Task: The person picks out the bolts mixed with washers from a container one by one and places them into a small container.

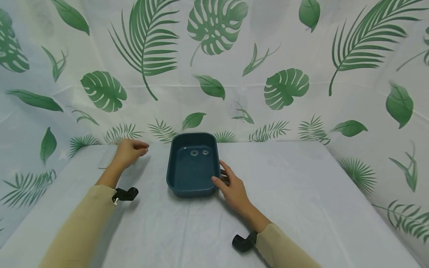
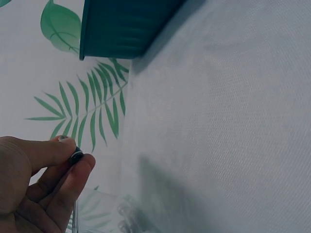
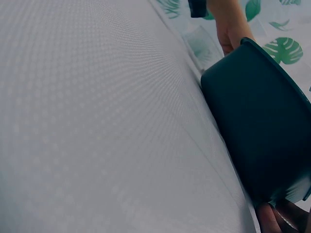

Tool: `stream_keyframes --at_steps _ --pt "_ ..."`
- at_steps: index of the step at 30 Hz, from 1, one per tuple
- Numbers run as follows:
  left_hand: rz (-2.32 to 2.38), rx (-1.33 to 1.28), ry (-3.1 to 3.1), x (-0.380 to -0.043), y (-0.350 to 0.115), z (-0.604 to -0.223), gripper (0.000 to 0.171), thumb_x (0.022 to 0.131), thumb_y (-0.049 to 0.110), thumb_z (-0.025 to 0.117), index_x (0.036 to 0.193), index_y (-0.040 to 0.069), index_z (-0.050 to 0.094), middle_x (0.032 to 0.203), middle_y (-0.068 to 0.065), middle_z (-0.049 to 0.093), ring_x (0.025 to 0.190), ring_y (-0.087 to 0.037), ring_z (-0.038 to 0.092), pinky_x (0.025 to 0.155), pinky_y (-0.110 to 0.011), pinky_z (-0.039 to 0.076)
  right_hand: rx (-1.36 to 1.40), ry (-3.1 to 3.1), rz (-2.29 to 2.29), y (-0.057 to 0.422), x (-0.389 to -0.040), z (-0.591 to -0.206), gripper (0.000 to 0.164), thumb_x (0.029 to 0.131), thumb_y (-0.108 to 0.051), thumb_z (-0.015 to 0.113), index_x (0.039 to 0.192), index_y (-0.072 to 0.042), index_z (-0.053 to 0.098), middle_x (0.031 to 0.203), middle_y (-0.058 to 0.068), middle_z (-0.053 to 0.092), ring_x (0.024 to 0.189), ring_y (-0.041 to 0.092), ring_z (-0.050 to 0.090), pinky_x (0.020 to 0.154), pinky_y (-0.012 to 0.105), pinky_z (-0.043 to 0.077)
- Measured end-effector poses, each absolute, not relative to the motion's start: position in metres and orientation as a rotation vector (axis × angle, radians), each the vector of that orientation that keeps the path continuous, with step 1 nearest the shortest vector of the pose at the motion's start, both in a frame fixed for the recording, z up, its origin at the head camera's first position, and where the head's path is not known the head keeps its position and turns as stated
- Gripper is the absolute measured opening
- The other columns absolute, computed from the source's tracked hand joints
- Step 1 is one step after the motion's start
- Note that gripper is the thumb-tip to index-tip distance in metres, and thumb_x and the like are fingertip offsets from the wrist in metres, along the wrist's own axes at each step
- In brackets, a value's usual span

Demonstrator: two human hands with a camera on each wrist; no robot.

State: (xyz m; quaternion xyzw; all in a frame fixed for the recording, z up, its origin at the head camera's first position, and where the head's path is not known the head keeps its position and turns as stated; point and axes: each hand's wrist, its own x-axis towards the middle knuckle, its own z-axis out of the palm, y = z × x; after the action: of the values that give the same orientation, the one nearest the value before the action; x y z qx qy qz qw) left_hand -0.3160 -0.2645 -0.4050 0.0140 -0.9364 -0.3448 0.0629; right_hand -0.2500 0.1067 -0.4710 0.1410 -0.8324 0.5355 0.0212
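Note:
My left hand (image 1: 129,153) is raised over the left side of the table. Its thumb and fingertips pinch a small dark, shiny round piece (image 2: 76,155) with a pale line across it; its exact kind I cannot tell. A deep teal plastic basin (image 1: 191,173) stands at the middle of the table, with a flat metal washer (image 1: 194,153) and a smaller ring-like metal piece (image 1: 205,152) on its floor. My right hand (image 1: 235,191) holds the basin's right wall near the front corner, thumb over the rim and fingers against the outside.
Beside and partly behind the left hand lies a clear flat container (image 1: 105,159); the left wrist view shows several blurry metal pieces (image 2: 127,216) in it. White cloth (image 1: 288,186) covers the table, and a leaf-print curtain (image 1: 254,100) hangs along its back edge.

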Motion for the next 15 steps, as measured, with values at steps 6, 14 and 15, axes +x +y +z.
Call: stream_keyframes --at_steps 6,14,15 --pt "-1.033 0.056 -2.834 -0.3151 -0.2599 -0.4083 0.028 0.099 0.015 0.064 0.118 -0.002 0.073 0.109 -0.022 0.076 0.092 -0.028 0.072 0.068 -0.023 0.05 0.431 -2.586 1.661 0.1062 -0.2517 -0.4714 0.064 0.099 -0.036 0.064 0.157 -0.03 0.037 0.142 0.016 0.061 0.121 0.033 0.066 0.094 0.048 0.057" --pt "-1.006 0.047 -2.816 -0.3138 -0.2575 -0.4109 0.028 0.099 0.014 0.064 0.12 -0.002 0.073 0.11 -0.022 0.076 0.097 -0.032 0.073 0.071 -0.025 0.051 0.439 -2.58 1.655 0.1062 -0.251 -0.4717 0.065 0.099 -0.036 0.064 0.157 -0.029 0.037 0.142 0.016 0.062 0.121 0.033 0.066 0.095 0.049 0.057" --pt "-1.006 0.053 -2.811 -0.3137 -0.2576 -0.4109 0.028 0.099 0.014 0.064 0.12 -0.001 0.073 0.11 -0.022 0.076 0.097 -0.032 0.073 0.071 -0.025 0.051 0.442 -2.577 1.657 0.1063 -0.2511 -0.4717 0.065 0.099 -0.036 0.064 0.157 -0.029 0.037 0.142 0.016 0.061 0.121 0.033 0.066 0.095 0.049 0.057"
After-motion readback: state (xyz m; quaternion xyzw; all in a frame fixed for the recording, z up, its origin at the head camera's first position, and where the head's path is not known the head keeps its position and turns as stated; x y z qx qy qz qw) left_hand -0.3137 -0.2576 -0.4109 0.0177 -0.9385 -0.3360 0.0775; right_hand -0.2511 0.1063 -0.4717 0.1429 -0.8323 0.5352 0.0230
